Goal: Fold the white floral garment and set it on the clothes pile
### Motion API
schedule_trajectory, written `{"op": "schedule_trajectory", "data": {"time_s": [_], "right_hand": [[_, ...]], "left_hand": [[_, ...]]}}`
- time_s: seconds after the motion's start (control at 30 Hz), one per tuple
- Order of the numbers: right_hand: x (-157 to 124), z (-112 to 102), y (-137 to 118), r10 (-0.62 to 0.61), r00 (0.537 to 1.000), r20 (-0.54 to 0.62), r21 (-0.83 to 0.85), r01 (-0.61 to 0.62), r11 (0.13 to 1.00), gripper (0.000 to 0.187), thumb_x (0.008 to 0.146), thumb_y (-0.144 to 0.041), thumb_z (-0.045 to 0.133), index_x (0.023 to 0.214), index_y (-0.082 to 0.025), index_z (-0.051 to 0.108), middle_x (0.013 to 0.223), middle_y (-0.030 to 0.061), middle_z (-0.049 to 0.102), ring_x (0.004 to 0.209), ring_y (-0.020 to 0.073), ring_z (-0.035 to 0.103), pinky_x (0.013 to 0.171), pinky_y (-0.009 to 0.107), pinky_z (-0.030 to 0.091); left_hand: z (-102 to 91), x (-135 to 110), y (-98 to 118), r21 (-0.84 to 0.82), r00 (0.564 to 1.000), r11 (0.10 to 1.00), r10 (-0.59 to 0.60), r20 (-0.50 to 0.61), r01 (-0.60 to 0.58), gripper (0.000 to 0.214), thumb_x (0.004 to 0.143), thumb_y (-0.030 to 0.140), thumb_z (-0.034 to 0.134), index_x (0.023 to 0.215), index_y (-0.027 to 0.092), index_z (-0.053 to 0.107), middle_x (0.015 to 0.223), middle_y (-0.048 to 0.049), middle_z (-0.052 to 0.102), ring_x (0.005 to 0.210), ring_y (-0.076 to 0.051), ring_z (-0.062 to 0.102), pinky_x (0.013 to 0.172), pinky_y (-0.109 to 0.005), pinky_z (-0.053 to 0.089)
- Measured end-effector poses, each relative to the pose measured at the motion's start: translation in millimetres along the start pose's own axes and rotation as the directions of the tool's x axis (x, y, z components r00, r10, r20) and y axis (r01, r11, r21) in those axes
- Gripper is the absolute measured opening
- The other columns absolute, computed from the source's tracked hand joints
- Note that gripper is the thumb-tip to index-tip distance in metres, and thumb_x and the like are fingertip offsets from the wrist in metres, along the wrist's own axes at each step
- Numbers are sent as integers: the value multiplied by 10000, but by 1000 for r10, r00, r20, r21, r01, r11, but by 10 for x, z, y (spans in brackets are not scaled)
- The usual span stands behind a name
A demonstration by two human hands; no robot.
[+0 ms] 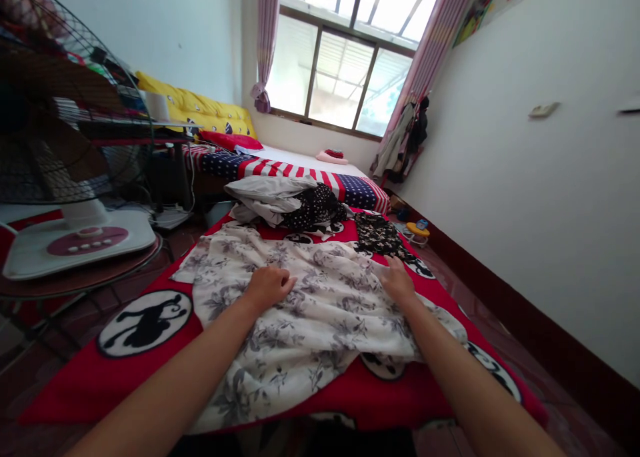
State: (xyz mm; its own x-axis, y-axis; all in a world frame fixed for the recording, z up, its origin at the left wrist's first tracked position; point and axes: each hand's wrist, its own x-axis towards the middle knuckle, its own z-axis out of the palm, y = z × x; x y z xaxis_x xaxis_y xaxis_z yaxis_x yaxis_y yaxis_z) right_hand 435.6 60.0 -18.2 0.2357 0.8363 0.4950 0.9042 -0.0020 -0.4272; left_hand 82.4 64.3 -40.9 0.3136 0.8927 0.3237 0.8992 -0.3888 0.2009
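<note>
A white garment with grey flowers (325, 310) lies spread and wrinkled over a red covering with black-and-white round prints (75, 390). On its left part rests my left hand (270, 287), fingers curled into the cloth and thumb pointing right. My right hand (399, 282) is at the garment's right side, its fingers closed on the fabric near the edge. Just beyond the right hand lies a black patterned cloth (383, 237). Farther back, a grey garment (270, 194) is heaped together with a black polka-dot garment (320, 210).
A standing fan (80, 244) sits on a round stool at the left. Behind is a bed with a stars-and-stripes cover (300, 172), a yellow cushion (200, 110) and folded red cloth (334, 154). Clothes hang (407, 137) beside the window; a yellow stool (417, 230) stands right.
</note>
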Motion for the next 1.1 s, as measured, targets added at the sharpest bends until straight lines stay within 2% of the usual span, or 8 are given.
{"op": "schedule_trajectory", "data": {"time_s": [0.17, 0.3, 0.4, 0.5, 0.6, 0.77, 0.93, 1.1], "right_hand": [[97, -41, 45, 110, 993, -46, 21, -109, 994, 265, 603, -307, 675, 824, -160, 686, 758, 75, 673, 712, 240, 624, 668, 326, 476], [5, -382, 41, 114, 943, -313, 100, -87, 991, 380, 768, -415, 509, 972, -128, 651, 882, 110, 674, 777, 228, 612, 702, 315, 467], [-169, -630, 159, 135, 885, -446, 115, -93, 989, 391, 738, -453, 546, 940, -142, 669, 838, 105, 675, 740, 231, 610, 669, 312, 463], [-312, -776, 378, 184, 967, -174, -175, -215, 961, 293, 671, -417, 593, 826, -200, 715, 728, 90, 675, 699, 274, 614, 609, 345, 443], [-347, -806, 528, 233, 963, 136, -430, -154, 890, 256, 669, -381, 585, 816, -239, 738, 773, 93, 687, 725, 302, 629, 587, 362, 436], [-261, -732, 348, 140, 983, 115, -525, -60, 849, 362, 776, -469, 517, 953, -227, 721, 1019, 147, 643, 772, 314, 633, 572, 373, 434], [-117, -493, -31, -113, 994, 14, -200, 113, 973, 249, 817, -294, 488, 895, -183, 697, 1044, 114, 620, 830, 230, 611, 722, 337, 464], [52, -16, -222, 140, 980, 143, 276, -175, 945, 336, 688, -144, 562, 1008, -153, 662, 1057, 95, 643, 714, 152, 613, 780, 291, 481]], "left_hand": [[1, 4, -11, -1, 1000, 1000, -28, 3, 28, 395, 876, 465, 414, 722, 213, 676, 722, -81, 690, 746, -231, 641, 652, -302, 391], [-21, -9, -9, -68, 999, 997, -49, -4, 48, 327, 876, 427, 439, 797, 216, 675, 732, -68, 682, 777, -231, 642, 674, -298, 403], [-32, -20, -3, -146, 998, 989, -33, -48, 26, 245, 864, 380, 475, 868, 222, 661, 812, -53, 689, 807, -213, 636, 697, -283, 413], [-25, -25, 17, -181, 995, 983, -1, -102, -18, 204, 850, 345, 497, 896, 223, 653, 932, -49, 675, 825, -200, 628, 703, -277, 425], [-3, -20, 33, -150, 994, 988, 6, -105, -22, 239, 860, 361, 476, 876, 220, 669, 968, -57, 652, 821, -209, 626, 694, -288, 433], [37, 3, -7, -147, 989, 987, -85, -124, 67, 241, 859, 333, 472, 925, 219, 674, 1032, -60, 632, 856, -204, 619, 713, -285, 441], [-3, -39, -2, -182, 994, 981, -78, -82, 62, 222, 837, 292, 503, 938, 223, 688, 1000, -54, 643, 848, -200, 616, 724, -285, 432], [-118, -161, 83, -237, 995, 967, 96, 17, -89, 180, 814, 221, 517, 798, 209, 695, 842, -42, 657, 791, -176, 602, 704, -264, 406]]}}
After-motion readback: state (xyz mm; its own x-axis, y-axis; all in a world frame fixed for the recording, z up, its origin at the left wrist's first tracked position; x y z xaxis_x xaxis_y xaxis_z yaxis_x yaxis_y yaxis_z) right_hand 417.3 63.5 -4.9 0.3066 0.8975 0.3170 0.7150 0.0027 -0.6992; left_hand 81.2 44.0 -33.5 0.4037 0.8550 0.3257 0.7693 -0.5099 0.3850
